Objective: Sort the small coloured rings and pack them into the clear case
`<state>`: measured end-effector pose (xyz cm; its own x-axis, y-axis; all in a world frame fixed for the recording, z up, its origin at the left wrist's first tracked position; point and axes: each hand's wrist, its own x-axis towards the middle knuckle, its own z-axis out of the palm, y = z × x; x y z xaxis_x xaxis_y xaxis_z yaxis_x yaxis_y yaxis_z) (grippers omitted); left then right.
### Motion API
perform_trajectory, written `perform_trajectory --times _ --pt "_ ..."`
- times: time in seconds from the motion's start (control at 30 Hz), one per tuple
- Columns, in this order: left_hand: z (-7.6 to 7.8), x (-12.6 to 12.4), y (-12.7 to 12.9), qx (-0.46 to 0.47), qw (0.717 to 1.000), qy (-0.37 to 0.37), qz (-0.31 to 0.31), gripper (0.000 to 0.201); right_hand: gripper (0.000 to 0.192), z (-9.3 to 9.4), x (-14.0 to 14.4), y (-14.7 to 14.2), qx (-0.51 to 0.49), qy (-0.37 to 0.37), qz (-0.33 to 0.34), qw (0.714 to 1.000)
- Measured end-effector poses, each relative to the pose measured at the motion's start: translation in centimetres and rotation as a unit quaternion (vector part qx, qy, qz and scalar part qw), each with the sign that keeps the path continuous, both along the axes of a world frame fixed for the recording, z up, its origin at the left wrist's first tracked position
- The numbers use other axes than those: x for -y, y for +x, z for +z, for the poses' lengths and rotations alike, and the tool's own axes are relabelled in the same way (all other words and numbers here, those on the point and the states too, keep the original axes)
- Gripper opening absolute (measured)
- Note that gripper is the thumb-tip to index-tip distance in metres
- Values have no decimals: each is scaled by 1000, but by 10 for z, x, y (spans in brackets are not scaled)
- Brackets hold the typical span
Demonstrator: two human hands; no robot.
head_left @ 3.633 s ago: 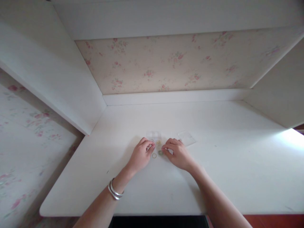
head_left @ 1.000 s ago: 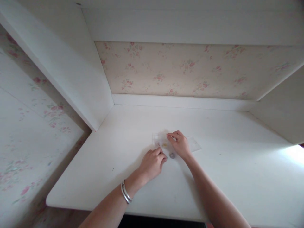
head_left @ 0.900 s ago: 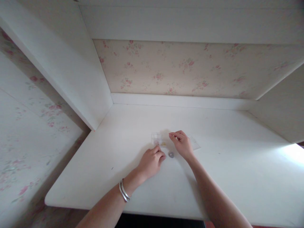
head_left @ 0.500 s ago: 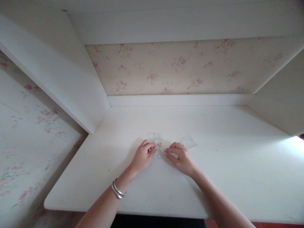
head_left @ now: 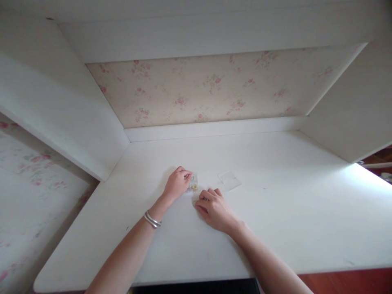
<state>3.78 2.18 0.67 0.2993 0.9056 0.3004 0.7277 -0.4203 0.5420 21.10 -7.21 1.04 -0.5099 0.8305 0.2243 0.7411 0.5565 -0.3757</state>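
Note:
A small clear compartment box (head_left: 196, 179) stands on the white tabletop, with a gold-coloured piece (head_left: 194, 186) in its front part. My left hand (head_left: 177, 182) is over the box's left side, fingertips pinched together at its back compartments; whatever they hold is too small to make out. In front of the box, my right hand (head_left: 214, 209) pinches a thin ring (head_left: 194, 203) at the table surface. Its fingers cover most of the ring. Two silver bangles (head_left: 152, 219) circle my left wrist.
A clear flat lid (head_left: 229, 181) lies right of the box, behind my right hand. A small dark speck (head_left: 127, 228) is on the tabletop (head_left: 290, 220) at left. White side panels and a floral-papered back wall (head_left: 196, 90) enclose the table.
My left hand has moved back over the box. My right hand has come left and down onto the ring, which lay uncovered between the hands before. The view has shifted to the right.

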Motion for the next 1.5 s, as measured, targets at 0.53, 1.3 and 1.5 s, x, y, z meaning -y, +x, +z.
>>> perform_trajectory --times 0.53,1.3,1.5 --pt "3 63 -26 132 991 -28 5 23 17 0 -2 -4 -31 -8 -39 999" --pt "1 76 -17 48 996 -42 -56 22 20 -11 -70 8 -175 27 -177 968" --pt "1 80 -12 13 994 -67 -86 23 24 -9 -38 32 -218 -37 -191 956"
